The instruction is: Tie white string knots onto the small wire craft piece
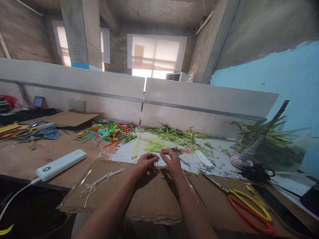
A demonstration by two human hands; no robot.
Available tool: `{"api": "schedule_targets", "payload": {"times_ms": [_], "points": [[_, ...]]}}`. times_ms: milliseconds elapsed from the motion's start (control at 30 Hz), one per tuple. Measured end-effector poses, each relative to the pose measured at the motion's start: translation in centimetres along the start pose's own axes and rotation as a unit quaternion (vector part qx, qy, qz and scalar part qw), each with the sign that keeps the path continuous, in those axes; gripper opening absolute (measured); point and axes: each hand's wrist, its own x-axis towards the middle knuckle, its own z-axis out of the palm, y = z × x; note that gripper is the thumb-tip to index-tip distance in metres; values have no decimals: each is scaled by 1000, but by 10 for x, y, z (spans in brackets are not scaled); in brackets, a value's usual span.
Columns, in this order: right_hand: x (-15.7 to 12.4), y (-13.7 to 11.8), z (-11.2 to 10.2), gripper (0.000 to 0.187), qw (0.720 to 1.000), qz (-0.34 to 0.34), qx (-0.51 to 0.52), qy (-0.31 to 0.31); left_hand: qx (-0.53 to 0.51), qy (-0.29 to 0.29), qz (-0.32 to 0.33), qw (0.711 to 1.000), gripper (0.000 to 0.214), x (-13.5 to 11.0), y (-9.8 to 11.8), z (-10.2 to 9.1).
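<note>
Both my hands meet over the far edge of a brown cardboard sheet. My left hand is closed in a pinch, fingertips turned toward the right hand. My right hand is also pinched, and a short dark strand hangs from between the two hands. What the fingertips hold is too small to name. Pale green leaf strips lie just beyond the hands on white paper. A bundle of white strings rests on the cardboard to the left.
Red and yellow handled scissors lie at the right on cardboard. A white power strip sits at the left. Colourful sticks and straws pile at the back, green plant cuttings at the right. A white partition closes off the desk.
</note>
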Motion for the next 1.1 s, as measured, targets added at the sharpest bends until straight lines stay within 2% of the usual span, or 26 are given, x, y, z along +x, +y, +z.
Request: {"api": "schedule_targets", "payload": {"times_ms": [567,733,900,1100], "points": [[-2,0,4,16,1000,-11,9,-14,28,7,4,1000,41,0,0,0],[-1,-3,-1,26,1000,-13,-4,10,27,16,6,999,38,1,-2,0],[0,-7,-3,12,999,-38,-12,-16,22,27,9,999,37,3,-5,-1],[-4,-10,3,11,997,-62,-35,-10,29,34,13,999,37,4,-7,-1]]}}
